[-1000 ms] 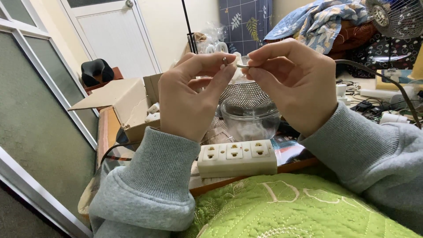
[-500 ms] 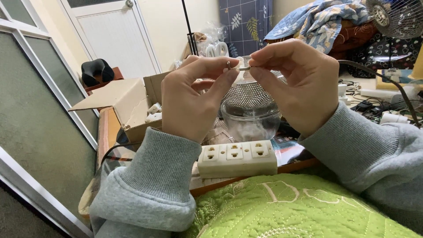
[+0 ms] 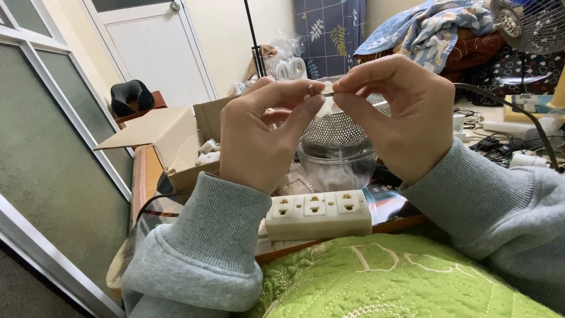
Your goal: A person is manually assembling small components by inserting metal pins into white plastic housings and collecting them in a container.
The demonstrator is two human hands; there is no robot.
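left hand point(image 3: 265, 138) and right hand point(image 3: 400, 112) raised, fingers of both pinched on a small metal pin point(image 3: 321, 93) held at 12 o'clock above the mesh strainer point(image 3: 335, 132). risk: the pinch is slight, so the pin could slip and drop into the strainer or beside the white power strip point(image 3: 318, 213).

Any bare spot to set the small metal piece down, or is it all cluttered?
Little bare room. The green quilt below the white power strip is open. A narrow wooden edge left of the cardboard box shows bare. Crowded: around the mesh strainer and the cables and adapters at right.
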